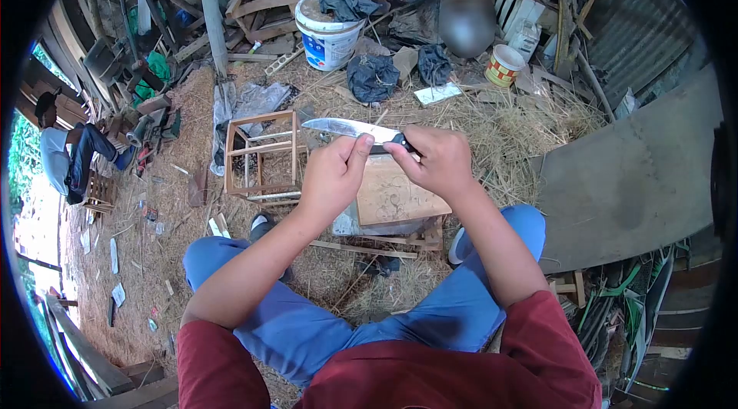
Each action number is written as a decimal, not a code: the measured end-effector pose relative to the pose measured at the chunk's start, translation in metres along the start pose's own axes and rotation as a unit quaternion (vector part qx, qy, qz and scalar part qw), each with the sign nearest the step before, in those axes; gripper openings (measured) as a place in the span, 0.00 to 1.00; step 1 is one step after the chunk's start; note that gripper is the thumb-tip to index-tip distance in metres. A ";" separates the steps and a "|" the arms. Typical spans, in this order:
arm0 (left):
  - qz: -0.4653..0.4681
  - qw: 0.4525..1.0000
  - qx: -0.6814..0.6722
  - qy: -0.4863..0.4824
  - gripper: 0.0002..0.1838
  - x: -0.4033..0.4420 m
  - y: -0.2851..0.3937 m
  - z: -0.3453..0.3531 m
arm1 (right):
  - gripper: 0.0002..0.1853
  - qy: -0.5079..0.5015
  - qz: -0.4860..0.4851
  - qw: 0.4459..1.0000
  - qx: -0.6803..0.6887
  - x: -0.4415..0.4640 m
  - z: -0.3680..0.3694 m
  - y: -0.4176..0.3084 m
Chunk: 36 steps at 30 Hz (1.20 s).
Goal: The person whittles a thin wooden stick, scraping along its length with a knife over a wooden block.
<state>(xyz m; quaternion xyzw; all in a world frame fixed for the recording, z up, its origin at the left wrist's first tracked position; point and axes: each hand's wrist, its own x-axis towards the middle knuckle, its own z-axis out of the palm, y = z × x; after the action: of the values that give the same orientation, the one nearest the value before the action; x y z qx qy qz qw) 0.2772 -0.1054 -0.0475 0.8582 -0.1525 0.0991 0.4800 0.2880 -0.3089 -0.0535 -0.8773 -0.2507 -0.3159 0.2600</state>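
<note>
A knife (336, 126) with a broad shiny blade and a dark handle is held level in front of me, its tip to the left. My right hand (440, 157) is wrapped round the handle. My left hand (330, 172) is closed at the blade near the handle, its thumb against the metal and its other fingers mostly hidden. Between the hands, just below the blade, shows a narrow dark strip that I cannot make out. Under my hands, between my knees, is a light wooden board (400, 197) on a low stand.
A small wooden frame (261, 154) stands left of the board. Behind are a white bucket (329, 44), dark plastic bags (372, 77) and a red-and-yellow tub (504, 65). A large flat sheet (630, 178) lies to the right. Straw covers the ground. Another person (58, 147) sits at far left.
</note>
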 end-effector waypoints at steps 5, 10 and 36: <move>-0.013 0.999 0.037 0.010 0.27 0.002 0.001 0.000 | 0.19 0.002 0.003 1.000 -0.015 0.001 0.001 0.000; -0.021 1.000 -0.016 0.010 0.27 0.004 0.003 0.002 | 0.19 -0.012 0.015 0.999 -0.034 0.003 -0.004 0.004; -0.121 0.963 -0.201 -0.134 0.12 -0.023 -0.002 -0.030 | 0.22 -0.071 -0.008 0.994 0.085 0.001 0.007 -0.010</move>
<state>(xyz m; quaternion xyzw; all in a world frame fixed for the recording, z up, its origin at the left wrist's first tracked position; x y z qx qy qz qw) 0.2558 -0.0754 -0.0407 0.7616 -0.1269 -0.1086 0.6262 0.2858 -0.2974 -0.0541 -0.8703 -0.3015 -0.2326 0.3123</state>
